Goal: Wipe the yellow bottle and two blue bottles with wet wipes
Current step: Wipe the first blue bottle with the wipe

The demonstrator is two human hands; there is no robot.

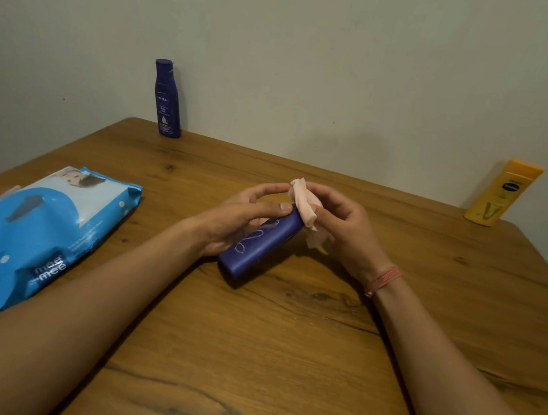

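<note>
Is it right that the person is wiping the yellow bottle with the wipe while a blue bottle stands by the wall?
Not quite. The head view shows the wipe on a blue bottle. The yellow bottle stands untouched by the wall, like the other blue bottle.

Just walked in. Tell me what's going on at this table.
A person is wiping a blue bottle with a wet wipe. The left hand holds the bottle tilted, its lower end at the wooden table, while the right hand grips the wipe against its upper end. A second blue bottle stands upright at the back left by the wall, and the yellow bottle stands at the back right. The wipes pack lies on the left.
</note>
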